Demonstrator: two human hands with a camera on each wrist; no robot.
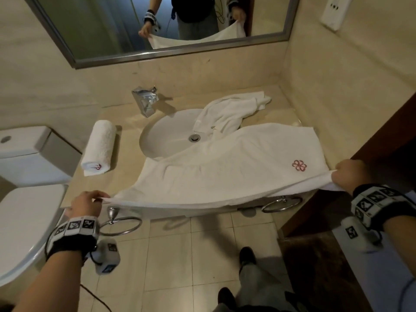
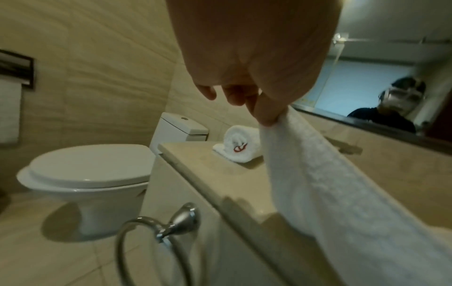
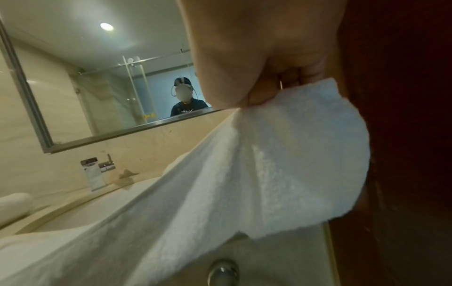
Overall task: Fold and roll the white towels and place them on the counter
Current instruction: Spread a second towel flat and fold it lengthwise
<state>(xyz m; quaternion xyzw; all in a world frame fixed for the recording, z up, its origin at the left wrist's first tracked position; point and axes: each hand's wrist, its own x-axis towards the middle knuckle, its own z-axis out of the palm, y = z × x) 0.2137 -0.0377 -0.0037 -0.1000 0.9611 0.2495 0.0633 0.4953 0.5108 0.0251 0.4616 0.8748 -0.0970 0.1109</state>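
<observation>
A white towel (image 1: 225,172) with a red logo lies spread over the counter's (image 1: 126,183) front and part of the sink (image 1: 166,136). My left hand (image 1: 84,204) pinches its near left corner, and the same pinch shows in the left wrist view: left hand (image 2: 266,116), towel (image 2: 330,193). My right hand (image 1: 346,174) grips the near right corner, held taut above the counter edge; right hand (image 3: 247,100), towel (image 3: 244,174). A rolled towel (image 1: 99,147) (image 2: 240,145) lies on the counter's left. A crumpled towel (image 1: 229,111) lies at the back, partly in the sink.
A chrome faucet (image 1: 146,100) stands behind the sink. Two towel rings (image 1: 121,224) (image 1: 281,202) hang from the counter's front. A toilet (image 1: 24,212) is at the left, a dark wooden door (image 1: 382,140) at the right. A mirror (image 1: 157,25) hangs above.
</observation>
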